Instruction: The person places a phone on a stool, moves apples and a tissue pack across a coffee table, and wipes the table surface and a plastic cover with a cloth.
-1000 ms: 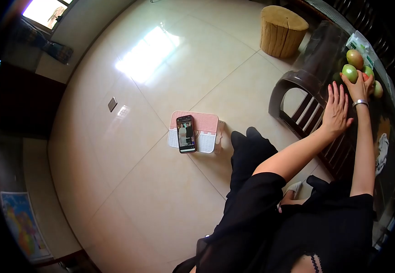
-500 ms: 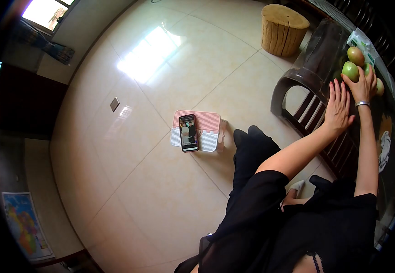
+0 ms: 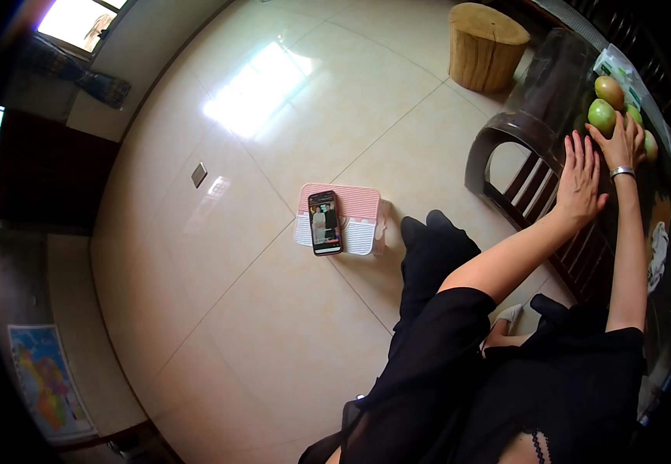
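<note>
My left hand (image 3: 580,179) lies flat with its fingers stretched out, at the edge of the dark wooden bench, and holds nothing. Beyond it, my right hand (image 3: 620,145), with a silver bracelet at the wrist, is curved over the group of fruit; what its palm covers is hidden. Its thumb side is at a green fruit (image 3: 601,116). A reddish-green fruit (image 3: 609,91) sits behind that one. Another green fruit (image 3: 634,114) and a pale fruit (image 3: 650,145) show around my fingers.
A pink and white stool (image 3: 359,203) on the tiled floor bears a phone (image 3: 325,223). A wooden stump (image 3: 487,54) stands near the bench arm (image 3: 505,127). Plastic packaging (image 3: 618,68) and a white cloth (image 3: 658,255) lie on the bench. A small flat object (image 3: 199,175) is on the floor.
The whole view has shifted slightly. Both hands remain in nearly the same places by the fruit; the right hand's fingers have moved a little, and the red patch beneath them no longer shows.
</note>
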Demonstrator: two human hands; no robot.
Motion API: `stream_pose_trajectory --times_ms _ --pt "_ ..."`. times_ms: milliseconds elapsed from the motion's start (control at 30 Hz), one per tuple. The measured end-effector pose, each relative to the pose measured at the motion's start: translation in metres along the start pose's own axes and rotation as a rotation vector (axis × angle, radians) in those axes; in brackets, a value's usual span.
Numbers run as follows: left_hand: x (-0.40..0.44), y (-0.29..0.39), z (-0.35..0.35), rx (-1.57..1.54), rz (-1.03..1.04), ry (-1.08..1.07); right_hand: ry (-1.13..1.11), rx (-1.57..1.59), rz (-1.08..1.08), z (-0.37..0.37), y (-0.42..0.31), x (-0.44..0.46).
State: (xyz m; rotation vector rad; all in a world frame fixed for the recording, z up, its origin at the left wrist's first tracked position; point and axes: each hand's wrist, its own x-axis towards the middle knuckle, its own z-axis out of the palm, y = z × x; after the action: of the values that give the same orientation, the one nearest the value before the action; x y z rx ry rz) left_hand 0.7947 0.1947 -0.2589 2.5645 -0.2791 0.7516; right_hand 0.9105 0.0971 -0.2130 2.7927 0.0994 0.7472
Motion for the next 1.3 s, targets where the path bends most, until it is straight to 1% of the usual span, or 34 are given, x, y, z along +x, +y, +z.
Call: stream_pose_trajectory --times_ms 67,100,133,167,233,333,433,500,533,600,733,800,933,1067,1200,1300 --pt "0.000 -0.001 -0.004 0.019 0.000 -0.006 0.134 0.083 -0.084 0.008 0.010 -0.003" --pt "0.000 -0.001 -0.004 -0.044 -0.015 0.000 0.193 0.121 -0.132 0.001 0.011 -0.006" --pt "0.000 -0.002 -0.008 -0.112 -0.030 -0.005 0.180 0.191 -0.194 -0.009 0.013 -0.007" --pt "-0.001 -0.004 -0.010 -0.160 -0.033 0.016 0.245 0.272 -0.244 -0.007 0.017 -0.009" --pt "0.001 -0.003 -0.014 -0.080 0.005 0.005 0.268 0.387 -0.238 -0.011 0.027 -0.011" --pt "0.002 -0.002 -0.019 0.016 0.057 -0.023 0.181 0.569 -0.156 -0.025 0.041 -0.020" --pt "0.001 -0.002 -0.020 0.041 0.072 -0.026 0.167 0.556 -0.107 -0.028 0.055 -0.028" --pt "0.002 -0.002 -0.020 0.036 0.067 -0.032 0.052 0.617 -0.017 -0.025 0.063 -0.030" --pt "0.002 -0.002 -0.019 0.037 0.074 -0.032 0.056 0.617 -0.012 -0.022 0.066 -0.030" --pt "0.001 -0.002 -0.019 0.041 0.073 -0.025 -0.013 0.732 -0.002 -0.018 0.069 -0.029" --pt "0.002 -0.003 -0.019 0.053 0.076 -0.031 0.062 0.796 -0.030 -0.016 0.065 -0.028" --pt "0.002 -0.003 -0.018 0.023 0.065 -0.023 0.025 0.841 0.002 -0.017 0.066 -0.028" --pt "-0.001 -0.005 -0.015 -0.055 0.042 0.012 0.023 0.834 0.036 0.000 0.073 -0.021" --pt "-0.001 -0.003 -0.006 -0.038 0.034 0.031 -0.035 0.774 0.061 0.025 0.087 -0.008" --pt "-0.002 -0.004 -0.001 -0.060 0.036 0.062 -0.014 0.682 -0.029 0.044 0.099 -0.003" --pt "-0.001 -0.004 0.000 -0.061 0.036 0.067 0.098 0.697 -0.215 0.032 0.121 -0.015"
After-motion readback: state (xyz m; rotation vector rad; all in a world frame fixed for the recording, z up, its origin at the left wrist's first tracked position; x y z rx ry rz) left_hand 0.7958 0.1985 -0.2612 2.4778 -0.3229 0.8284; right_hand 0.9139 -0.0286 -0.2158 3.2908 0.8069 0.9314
